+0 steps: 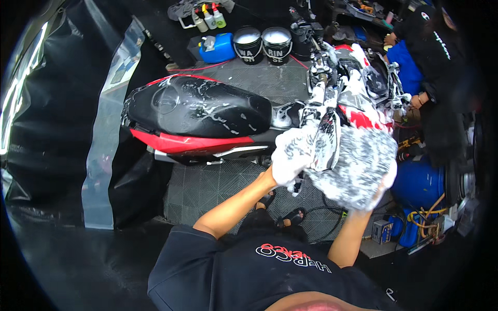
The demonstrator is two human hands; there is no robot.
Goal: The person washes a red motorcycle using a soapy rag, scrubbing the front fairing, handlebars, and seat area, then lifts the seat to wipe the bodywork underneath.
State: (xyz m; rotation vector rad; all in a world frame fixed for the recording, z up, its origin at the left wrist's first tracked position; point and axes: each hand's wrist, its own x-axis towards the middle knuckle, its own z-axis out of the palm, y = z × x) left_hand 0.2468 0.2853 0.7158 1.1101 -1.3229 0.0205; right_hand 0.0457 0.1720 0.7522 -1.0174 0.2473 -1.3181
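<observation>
A scooter's long black seat [202,107] stretches to the left, streaked with foam, above a red side panel [186,143]. White suds coat the handlebar area and the red front bodywork [360,117]. My left hand [291,159], thickly covered in foam, is against a soapy lever or mirror-like part [326,142] near the handlebar; its fingers are hidden by the suds. On the right, my right hand [383,186] is at the edge of a grey-and-white shaggy wash mitt [356,167], blurred and foamy, which covers most of the hand.
Two black buckets [248,46] of suds stand behind the scooter beside a blue jug [218,48]. Spray bottles [210,19] hang further back. A person in black [439,58] is at the far right. Blue tanks [418,180] and hoses lie at the right.
</observation>
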